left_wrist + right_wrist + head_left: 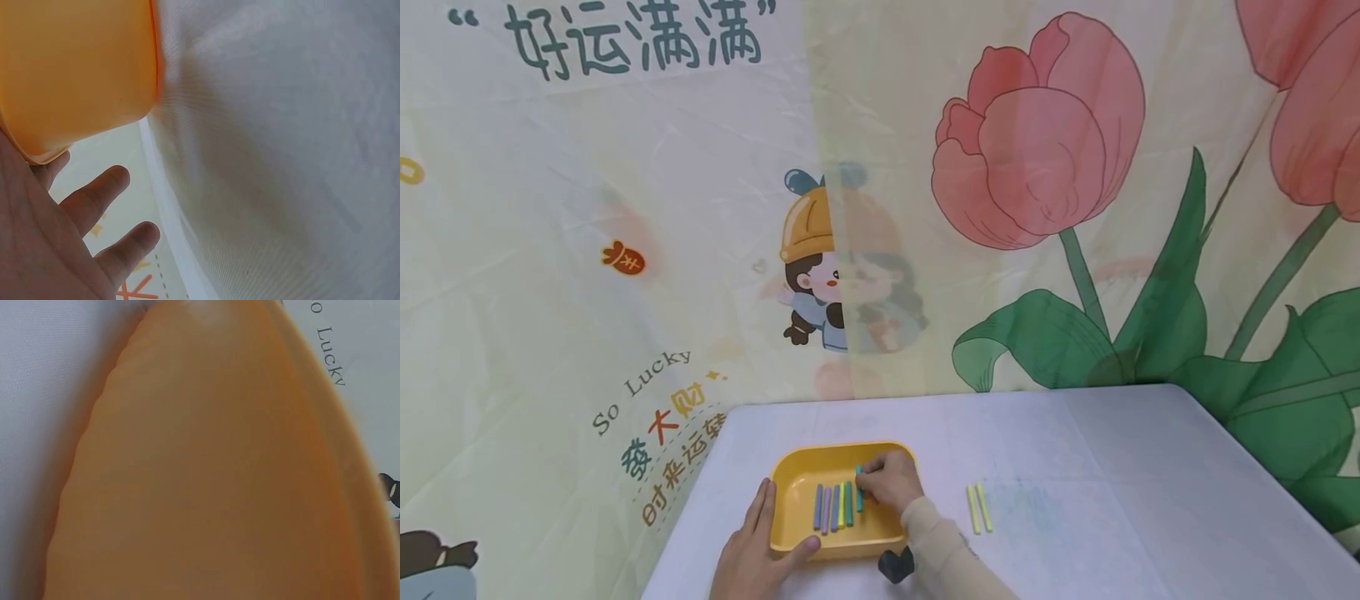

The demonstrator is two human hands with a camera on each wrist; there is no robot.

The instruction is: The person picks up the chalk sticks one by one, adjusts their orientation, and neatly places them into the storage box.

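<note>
Right hand [891,481] pinches a teal stick [859,489] in the yellow tray [797,471] — left hand [758,550], grip relaxed, steadies the tray's near-left edge

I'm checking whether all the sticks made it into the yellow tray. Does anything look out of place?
Yes. Two yellow-green sticks lie on the white table to the right of the yellow tray, apart from the row of sticks inside it. The right hand pinches a teal stick; the left hand steadies the tray.
</note>
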